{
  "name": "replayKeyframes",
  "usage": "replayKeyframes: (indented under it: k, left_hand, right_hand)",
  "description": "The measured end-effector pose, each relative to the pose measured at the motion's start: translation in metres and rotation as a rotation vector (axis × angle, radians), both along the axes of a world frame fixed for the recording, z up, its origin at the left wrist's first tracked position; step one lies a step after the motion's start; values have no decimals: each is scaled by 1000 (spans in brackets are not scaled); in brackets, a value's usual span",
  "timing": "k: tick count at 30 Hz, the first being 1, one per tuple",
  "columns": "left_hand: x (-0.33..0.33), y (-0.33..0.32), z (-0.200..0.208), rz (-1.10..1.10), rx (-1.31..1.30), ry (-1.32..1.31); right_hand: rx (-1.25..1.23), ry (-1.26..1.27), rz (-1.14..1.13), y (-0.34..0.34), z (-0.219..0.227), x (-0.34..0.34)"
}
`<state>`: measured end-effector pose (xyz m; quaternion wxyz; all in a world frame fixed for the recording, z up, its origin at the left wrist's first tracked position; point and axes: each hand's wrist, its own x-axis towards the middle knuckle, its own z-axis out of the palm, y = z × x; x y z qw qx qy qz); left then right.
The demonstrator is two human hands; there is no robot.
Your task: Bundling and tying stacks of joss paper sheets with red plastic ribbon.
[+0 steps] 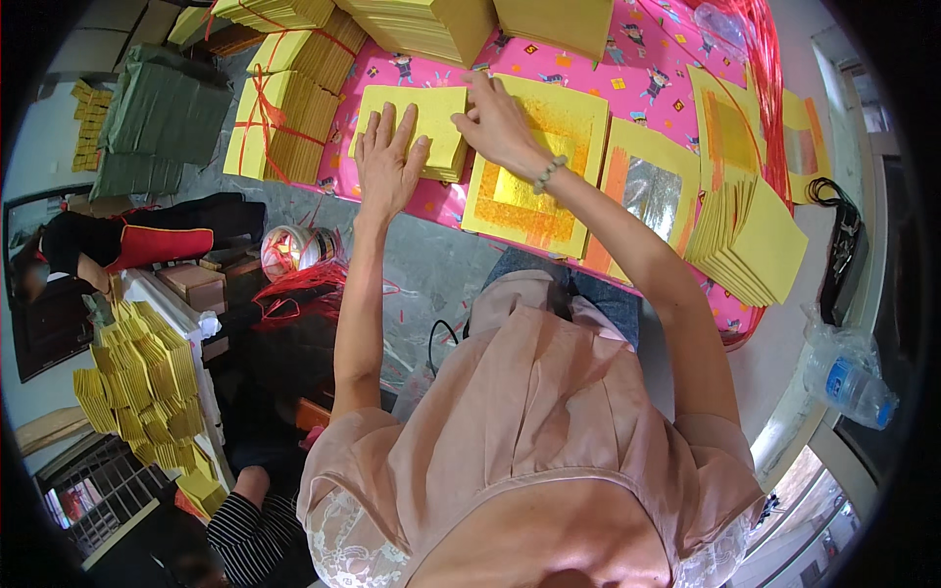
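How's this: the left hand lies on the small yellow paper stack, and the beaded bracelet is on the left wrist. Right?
Wrong wrist: the head view shows the beaded bracelet on the right hand side. The left hand does lie on the small yellow paper stack.

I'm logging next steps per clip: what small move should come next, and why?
Perhaps use the braceleted right hand to square the right side of the plain yellow rectangular paper stack: the bare left hand lies flat on top, and the right is beside that side.
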<state>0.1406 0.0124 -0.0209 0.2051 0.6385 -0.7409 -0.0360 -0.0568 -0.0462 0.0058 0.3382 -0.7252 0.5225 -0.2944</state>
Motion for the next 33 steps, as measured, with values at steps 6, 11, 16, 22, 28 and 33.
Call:
replayKeyframes:
  k: [6, 11, 16, 22, 28, 33]
  left_hand:
    - [0, 0, 0, -9, 9, -33]
    - [-1, -2, 8, -24, -3, -105]
    - [-4, -3, 19, -32, -29, -143]
    - [-10, -9, 36, -79, -89, -73]
    - [-35, 6, 66, -214, -253, 11]
    - [-72, 44, 74, -473, -154, 214]
  right_hand:
    - [-42, -195, 119, 38, 14, -74]
    - [-228, 140, 264, 93, 19, -132]
    - [-225, 221, 293, 143, 18, -153]
    - [-409, 321, 239, 158, 2, -150]
    - [-458, 262, 216, 156, -1, -152]
    - [-413, 148, 204, 152, 2, -152]
